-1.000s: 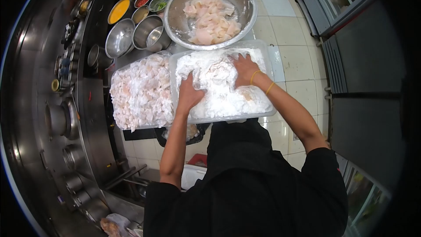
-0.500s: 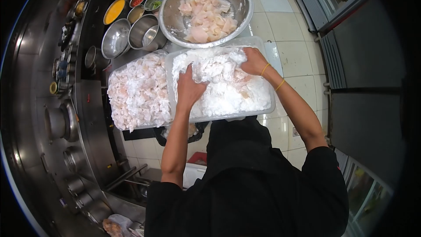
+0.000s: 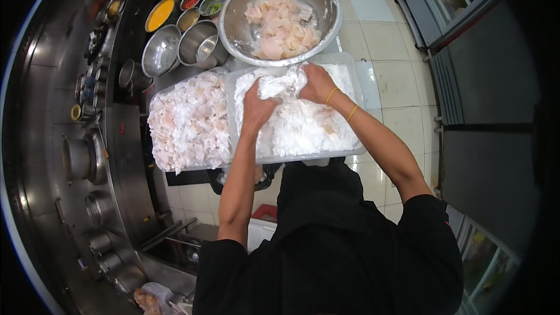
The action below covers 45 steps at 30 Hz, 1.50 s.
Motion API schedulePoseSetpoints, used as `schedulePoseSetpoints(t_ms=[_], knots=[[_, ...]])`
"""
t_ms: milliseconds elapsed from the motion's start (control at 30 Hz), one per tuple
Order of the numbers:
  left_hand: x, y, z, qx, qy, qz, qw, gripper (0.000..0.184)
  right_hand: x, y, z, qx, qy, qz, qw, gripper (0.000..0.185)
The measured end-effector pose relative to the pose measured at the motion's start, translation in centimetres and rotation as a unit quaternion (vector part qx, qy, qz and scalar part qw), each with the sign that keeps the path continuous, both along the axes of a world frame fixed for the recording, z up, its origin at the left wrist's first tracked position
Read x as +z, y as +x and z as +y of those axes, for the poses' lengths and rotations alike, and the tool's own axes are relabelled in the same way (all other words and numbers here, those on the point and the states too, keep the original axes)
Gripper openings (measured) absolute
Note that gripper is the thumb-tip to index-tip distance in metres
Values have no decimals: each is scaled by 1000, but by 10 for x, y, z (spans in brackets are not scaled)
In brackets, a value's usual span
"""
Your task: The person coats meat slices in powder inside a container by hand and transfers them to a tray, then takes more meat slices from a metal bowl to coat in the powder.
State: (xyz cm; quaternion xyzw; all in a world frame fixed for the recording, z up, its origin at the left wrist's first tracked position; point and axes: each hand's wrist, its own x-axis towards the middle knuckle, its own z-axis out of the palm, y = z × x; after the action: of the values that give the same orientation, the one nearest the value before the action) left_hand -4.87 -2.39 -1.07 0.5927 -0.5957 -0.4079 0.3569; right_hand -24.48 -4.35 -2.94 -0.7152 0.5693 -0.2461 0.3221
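Observation:
My left hand [image 3: 256, 108] and my right hand [image 3: 317, 84] face each other at the far half of a clear plastic tub of white flour [image 3: 291, 139]. Between them they grip a clump of flour-coated meat pieces [image 3: 282, 86], raised a little off the flour. The fingertips are partly hidden in the white powder. A few pinkish pieces [image 3: 326, 119] show through the flour near the right wrist. Beside my left hand, a second plastic tub [image 3: 153, 111] is heaped with coated meat pieces [image 3: 189, 119].
Beyond the flour tub stands a wide steel bowl [image 3: 224, 23] with pale raw meat pieces [image 3: 283, 29]. To its left are empty steel bowls [image 3: 161, 51], a yellow liquid in a bowl [image 3: 160, 15] and several small bowls of chopped ingredients [image 3: 191, 1]. Stoves [image 3: 125, 157] line the left; fridges [image 3: 484, 81] the right.
My right hand has moved left and away from me, closer to my left hand. A clump of floured meat has been gathered up between both hands.

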Motion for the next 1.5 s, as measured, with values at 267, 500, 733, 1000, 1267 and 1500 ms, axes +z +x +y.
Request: schedulePoseSetpoints(t_ms=[267,500,733,1000,1267,1500], knots=[[-1,26,6,42,9,202,978,51,19,35,-8,6,26,-168,985,40],[32,115,22,135,-3,342,930,53,75,138,-28,109,37,-240,964,44],[-19,209,47,304,-79,186,931,50,21,276,-44,168,85,-75,979,57],[-77,196,82,330,-130,-255,899,61,-5,272,-37,292,0,90,952,41],[-104,208,97,320,-223,-283,876,56,42,201,-23,204,-40,-75,975,30],[-144,217,121,222,-235,-367,872,64,51,99,-2,95,-29,-40,994,35]])
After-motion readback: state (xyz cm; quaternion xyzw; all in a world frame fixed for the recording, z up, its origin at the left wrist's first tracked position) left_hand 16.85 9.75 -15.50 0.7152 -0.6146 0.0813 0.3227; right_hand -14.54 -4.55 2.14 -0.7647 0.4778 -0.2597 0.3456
